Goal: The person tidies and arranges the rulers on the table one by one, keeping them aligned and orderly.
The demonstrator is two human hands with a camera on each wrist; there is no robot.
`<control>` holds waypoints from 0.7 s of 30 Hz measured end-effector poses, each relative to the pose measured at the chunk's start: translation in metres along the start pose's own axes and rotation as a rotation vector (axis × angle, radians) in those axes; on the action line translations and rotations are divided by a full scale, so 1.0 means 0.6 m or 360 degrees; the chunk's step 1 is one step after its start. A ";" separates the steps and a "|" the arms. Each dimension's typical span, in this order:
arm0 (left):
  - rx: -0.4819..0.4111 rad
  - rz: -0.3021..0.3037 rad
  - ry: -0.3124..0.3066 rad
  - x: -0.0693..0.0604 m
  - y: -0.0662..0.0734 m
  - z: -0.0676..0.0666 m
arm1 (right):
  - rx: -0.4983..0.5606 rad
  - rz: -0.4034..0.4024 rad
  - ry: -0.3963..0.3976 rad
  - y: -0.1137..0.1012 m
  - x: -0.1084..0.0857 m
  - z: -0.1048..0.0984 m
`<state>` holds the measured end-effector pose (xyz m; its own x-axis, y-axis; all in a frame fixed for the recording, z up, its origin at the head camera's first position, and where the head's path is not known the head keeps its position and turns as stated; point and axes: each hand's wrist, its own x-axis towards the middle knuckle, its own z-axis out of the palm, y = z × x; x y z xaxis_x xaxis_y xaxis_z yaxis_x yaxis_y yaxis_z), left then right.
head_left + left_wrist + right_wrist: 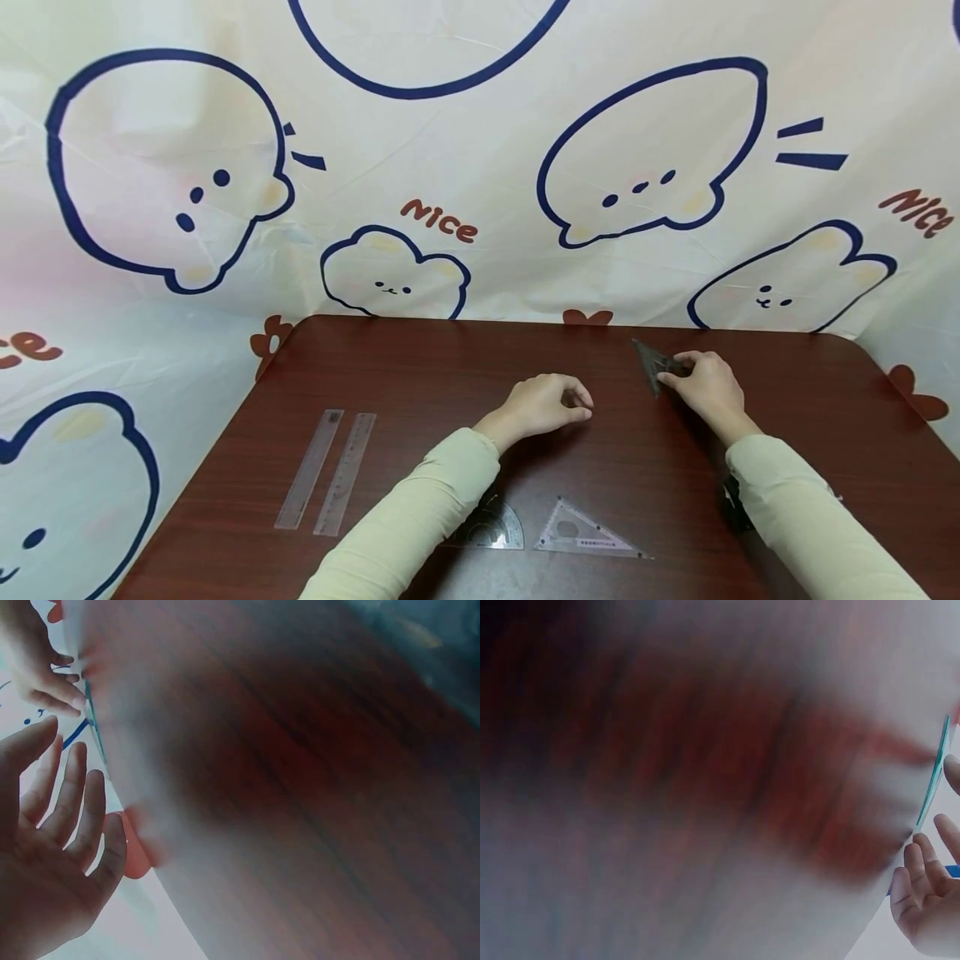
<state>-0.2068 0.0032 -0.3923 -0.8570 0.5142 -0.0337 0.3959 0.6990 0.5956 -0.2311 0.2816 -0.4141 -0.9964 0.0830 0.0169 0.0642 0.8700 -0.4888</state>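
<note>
Toward the far right of the table, my right hand (708, 390) pinches a clear, dark-looking set square (651, 367) between thumb and fingers. Its thin teal edge (934, 780) shows in the right wrist view. My left hand (542, 406) is held in the air left of it, holding nothing; its fingers are loosely bent and spread in the left wrist view. Closer to me lie a second clear set square (581, 533) and a clear protractor (506, 527), partly hidden by the left sleeve. Two clear straight rulers, one left (311, 467) and one right (345, 475), lie side by side.
The brown wooden table (442, 358) ends at the back against a pale cloth (480, 150) printed with cartoon animals. Something black (733, 504) shows beside the right forearm, mostly hidden by the sleeve.
</note>
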 end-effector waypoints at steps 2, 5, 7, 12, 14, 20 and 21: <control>0.0002 0.0006 -0.0004 0.001 0.000 0.001 | -0.0041 -0.0027 -0.0026 -0.002 0.002 -0.002; 0.0012 0.0014 -0.0021 0.000 -0.001 0.001 | -0.0095 -0.0091 -0.0087 -0.005 0.005 -0.005; 0.0018 0.0017 -0.0035 -0.001 -0.002 0.001 | -0.0102 -0.0130 -0.0122 -0.006 0.007 -0.004; 0.0028 0.0009 -0.0049 -0.004 -0.005 0.002 | -0.0081 -0.0209 -0.0193 -0.005 0.007 0.000; 0.0023 0.0006 -0.0042 -0.003 -0.006 0.003 | -0.0066 -0.0230 -0.0201 -0.003 0.006 0.000; 0.0023 0.0000 -0.0031 0.007 0.001 0.009 | -0.0006 -0.0304 -0.0208 0.009 0.003 -0.001; 0.0028 -0.0002 -0.0029 0.009 0.004 0.011 | 0.0003 -0.0319 -0.0211 0.011 0.003 -0.001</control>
<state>-0.2083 0.0105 -0.3963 -0.8514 0.5223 -0.0494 0.4007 0.7081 0.5814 -0.2323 0.2877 -0.4167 -0.9878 -0.1557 -0.0012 -0.1352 0.8618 -0.4888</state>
